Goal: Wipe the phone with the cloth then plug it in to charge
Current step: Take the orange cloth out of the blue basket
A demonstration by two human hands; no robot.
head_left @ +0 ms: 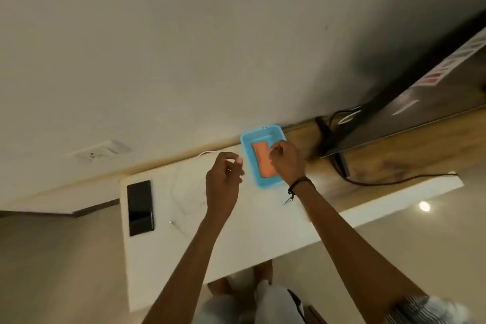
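A room in a home

A flat television [410,102] stands on a wood-grain ledge [394,155] along a plain cream wall [184,34], its black cables [389,181] trailing beside it. A wall socket [98,153] sits low on that wall above a white shelf [263,231]. A ceiling light's reflection [424,206] gleams off the glossy floor [52,271] below

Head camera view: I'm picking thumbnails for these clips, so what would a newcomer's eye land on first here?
First the bright blue tray at the back of the white counter, with an orange cloth inside and the right hand reaching into it. Next the dark phone lying flat near the counter's left end, apart from both hands. The left hand hovers between them, above a thin white cable.
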